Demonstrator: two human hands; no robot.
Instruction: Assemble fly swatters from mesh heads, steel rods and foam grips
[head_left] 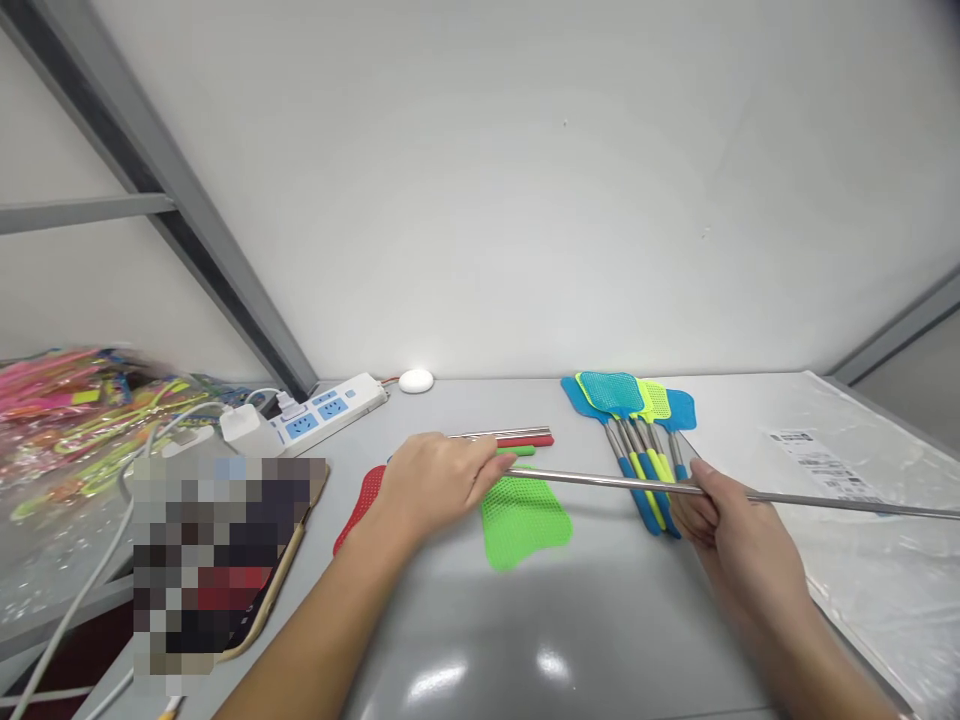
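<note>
A long thin metal rod point(592, 480) stretches from my left hand across to the right edge of the view. My left hand point(442, 485) is closed at the rod's left end, its fingertips partly hidden. Around the rod's middle, my right hand point(739, 530) has its thumb on top and fingers curled below. A green mesh fly swatter head point(525, 525) lies just below the rod by my left hand; I cannot tell whether they are joined. Partly behind my left forearm is a red mesh swatter head point(365, 505). Red point(529, 441) and green handles point(523, 451) lie beyond.
Several blue and yellow fly swatters point(637, 440) are bunched at the back right. Clear plastic packaging point(885, 540) covers the right side. A phone point(232, 560), a power strip point(330, 410) with cables and a white rounded device point(415, 381) stand left. Bagged colourful items point(82, 430) are farther left.
</note>
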